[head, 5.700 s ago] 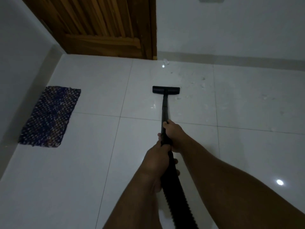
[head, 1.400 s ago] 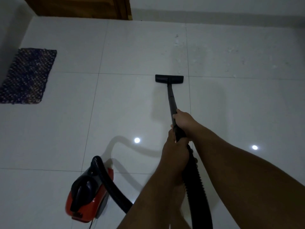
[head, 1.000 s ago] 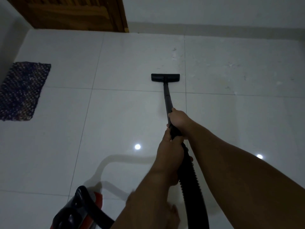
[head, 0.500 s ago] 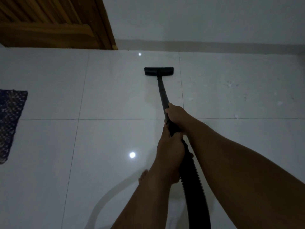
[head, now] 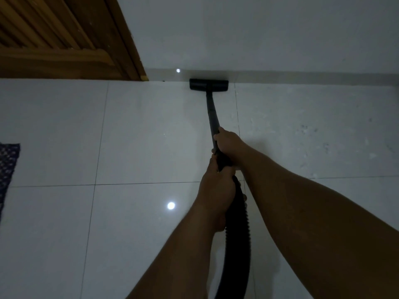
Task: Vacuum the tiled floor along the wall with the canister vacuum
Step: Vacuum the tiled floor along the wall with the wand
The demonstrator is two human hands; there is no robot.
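1. Glossy white tiled floor (head: 140, 137) with thin dark grout lines and a round light reflection (head: 171, 205).
2. Plain white wall (head: 269, 33) with a grey skirting strip (head: 313, 77).
3. Slatted wooden door (head: 64, 39), upper left.
4. Dark woven mat (head: 7, 162) at the left edge.

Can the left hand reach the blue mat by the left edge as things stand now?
Probably not. The left hand grips the vacuum wand near the middle of the view, and the blue mat lies far left across bare tiles. Nothing blocks it; it simply looks too far.

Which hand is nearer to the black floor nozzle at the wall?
Right. The right hand grips the tube higher up, closer to the nozzle; the left hand holds behind it, near the hose.
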